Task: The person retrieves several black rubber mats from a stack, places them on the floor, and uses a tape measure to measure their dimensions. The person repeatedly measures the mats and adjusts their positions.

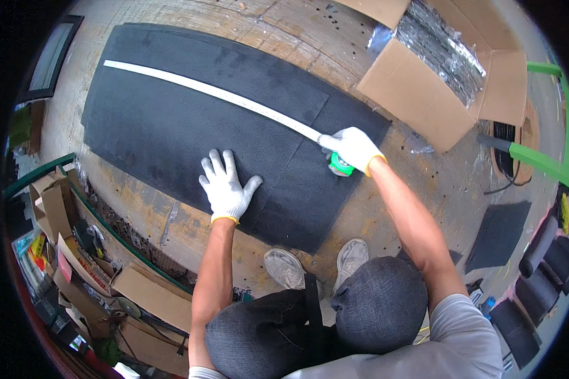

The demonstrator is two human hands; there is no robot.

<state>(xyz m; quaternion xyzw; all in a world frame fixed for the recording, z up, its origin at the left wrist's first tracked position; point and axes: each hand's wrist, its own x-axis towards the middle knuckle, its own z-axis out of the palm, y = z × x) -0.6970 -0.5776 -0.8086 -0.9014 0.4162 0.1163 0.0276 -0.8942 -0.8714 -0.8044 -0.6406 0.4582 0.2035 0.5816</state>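
Black textured sheets (189, 132) lie stacked on the floor in front of my feet, their edges slightly offset. Across the top one runs the pale blade (215, 93) of a tape measure, stretched from the far left toward the right. My right hand (354, 150), in a white glove with a yellow cuff, grips the green tape measure case (341, 165) near the sheets' right end. My left hand (226, 188), gloved the same way, rests flat on the near edge of the sheet with its fingers spread.
An open cardboard box (417, 88) holding plastic-wrapped strips stands at the far right. Beside it is a green metal frame (540, 163). Dark rolls (537, 294) lie at the right. Cardboard boxes (152, 294) and clutter fill the left, behind a dark green rail (117, 246).
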